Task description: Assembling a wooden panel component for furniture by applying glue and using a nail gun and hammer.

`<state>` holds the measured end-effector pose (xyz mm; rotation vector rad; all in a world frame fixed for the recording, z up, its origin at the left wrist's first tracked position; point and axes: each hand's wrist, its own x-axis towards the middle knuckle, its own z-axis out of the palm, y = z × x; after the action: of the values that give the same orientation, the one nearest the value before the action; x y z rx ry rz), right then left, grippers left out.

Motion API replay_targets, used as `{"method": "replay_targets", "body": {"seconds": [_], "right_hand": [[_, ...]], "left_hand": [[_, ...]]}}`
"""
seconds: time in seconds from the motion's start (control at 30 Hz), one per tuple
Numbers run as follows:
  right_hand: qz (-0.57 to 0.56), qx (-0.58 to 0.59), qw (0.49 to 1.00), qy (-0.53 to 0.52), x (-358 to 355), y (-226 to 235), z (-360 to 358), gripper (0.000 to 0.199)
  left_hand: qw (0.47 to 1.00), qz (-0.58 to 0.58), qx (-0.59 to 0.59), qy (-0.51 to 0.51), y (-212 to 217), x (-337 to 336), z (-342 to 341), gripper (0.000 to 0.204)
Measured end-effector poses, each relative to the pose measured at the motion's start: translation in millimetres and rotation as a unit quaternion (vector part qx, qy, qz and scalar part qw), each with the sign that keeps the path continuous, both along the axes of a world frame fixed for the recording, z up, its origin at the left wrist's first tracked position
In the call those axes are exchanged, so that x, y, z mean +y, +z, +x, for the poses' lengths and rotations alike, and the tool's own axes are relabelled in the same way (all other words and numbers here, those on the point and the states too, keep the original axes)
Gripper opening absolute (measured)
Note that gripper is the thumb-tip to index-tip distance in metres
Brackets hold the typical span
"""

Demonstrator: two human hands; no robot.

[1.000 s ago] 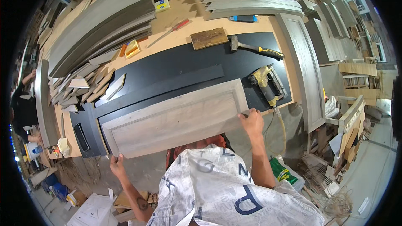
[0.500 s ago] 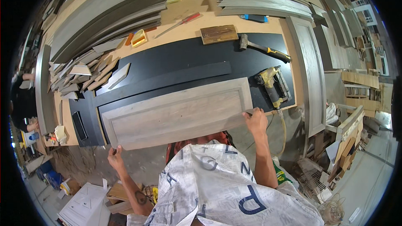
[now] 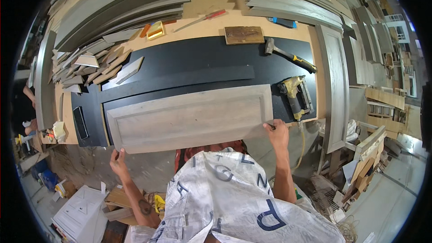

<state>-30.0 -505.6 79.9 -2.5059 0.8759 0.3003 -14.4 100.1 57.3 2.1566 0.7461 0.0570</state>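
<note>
A grey wood-grain cabinet door [image 3: 193, 119] with a raised frame lies across the near side of the bench, its long near edge toward me. At its near left corner my left hand [image 3: 119, 163] is closed, with fingertips on the edge. My right hand [image 3: 278, 134] is closed at the near right corner, thumb and finger pinched there. A small dark spot shows between those fingers, too small to make out. Under the door lies a black board [image 3: 180, 54] with black strips on it. A yellow-and-black nail gun [image 3: 294, 95] with a hose rests just right of the door.
A hammer [image 3: 292, 56] and brown wood block [image 3: 244, 35] lie beyond the door. Offcuts [image 3: 96, 65] are heaped at left. Grey boards are stacked at the far left [image 3: 121, 22] and far right [image 3: 292, 2]. Another grey door [image 3: 334, 90] stands along the right end.
The view has shifted slightly, moving the bench a little in the picture. Both hands remain at the door's near corners; the right fingers have changed their pinch slightly.
</note>
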Motion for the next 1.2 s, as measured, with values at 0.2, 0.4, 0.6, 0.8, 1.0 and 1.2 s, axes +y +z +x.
{"method": "replay_targets", "body": {"seconds": [0.2,0.4,0.6,0.8,1.0,1.2], "right_hand": [[0.022,-0.089,0.995,-0.037,15,-9,-34,0.04],[0.159,-0.068,0.979,-0.106,7,-2,-31,0.038],[0.067,-0.05,0.995,-0.054,2,-3,-28,0.031],[-0.032,-0.034,0.999,0.021,-8,-26,39,0.043],[0.021,-0.054,0.996,-0.061,-7,-24,104,0.049],[0.002,-0.058,0.997,-0.056,-2,-19,110,0.055]], "left_hand": [[0.991,-0.04,-0.049,0.116,-33,10,-9,0.057],[0.991,-0.079,-0.044,0.103,-31,13,-7,0.061],[0.987,-0.088,-0.02,0.13,-27,13,-2,0.059],[0.987,-0.121,-0.034,0.105,-36,23,-10,0.058],[0.996,-0.073,-0.013,0.045,-24,21,-6,0.045],[0.998,0.002,0.004,0.064,-25,14,0,0.047]]}}
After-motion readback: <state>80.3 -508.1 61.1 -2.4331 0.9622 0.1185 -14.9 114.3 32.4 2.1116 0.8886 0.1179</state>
